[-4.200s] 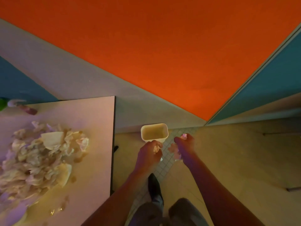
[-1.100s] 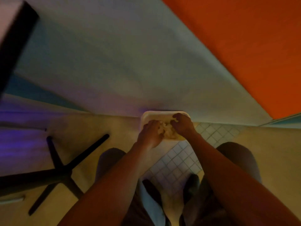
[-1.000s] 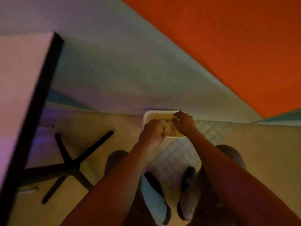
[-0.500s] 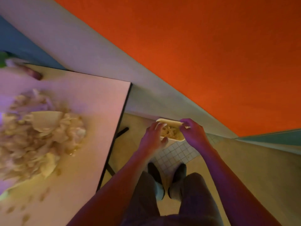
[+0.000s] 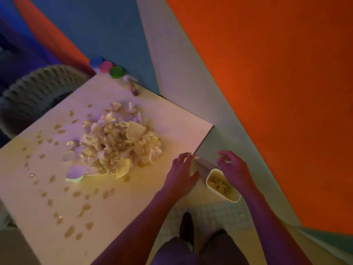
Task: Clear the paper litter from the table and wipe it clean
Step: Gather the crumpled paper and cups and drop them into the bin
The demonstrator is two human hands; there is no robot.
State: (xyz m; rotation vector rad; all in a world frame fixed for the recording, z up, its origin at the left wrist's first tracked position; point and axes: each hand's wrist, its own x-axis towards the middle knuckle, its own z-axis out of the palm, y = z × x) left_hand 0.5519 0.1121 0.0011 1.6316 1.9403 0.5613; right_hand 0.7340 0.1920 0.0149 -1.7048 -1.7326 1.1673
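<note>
— What is different from half a second back?

— Both hands are coming up out of the bin [image 5: 223, 185], and the view is swinging back over the table [image 5: 172, 119], so the whole heap is showing now.

— Are they gripping anything?

— No. The left hand [image 5: 182, 174] is hovering with fingers spread and loosely bent over the table's right corner, empty. The right hand [image 5: 232, 170] is hanging above the bin, fingers relaxed, empty too.

— And the litter?

— Some is sitting in the bin, lower right of centre, on the floor just beside the table. The main paper pile [image 5: 116, 144] is lying mid-table, left of the hands, with wet spots [image 5: 76, 194] scattered around it.

— How will it handle?

— Light, soft and crumpled, I judge; probably damp where it is touching the spots, so tearing easily. Scooping from the pile's near edge with both hands cupped underneath looks best, as loose scraps will be dropping otherwise.
</note>
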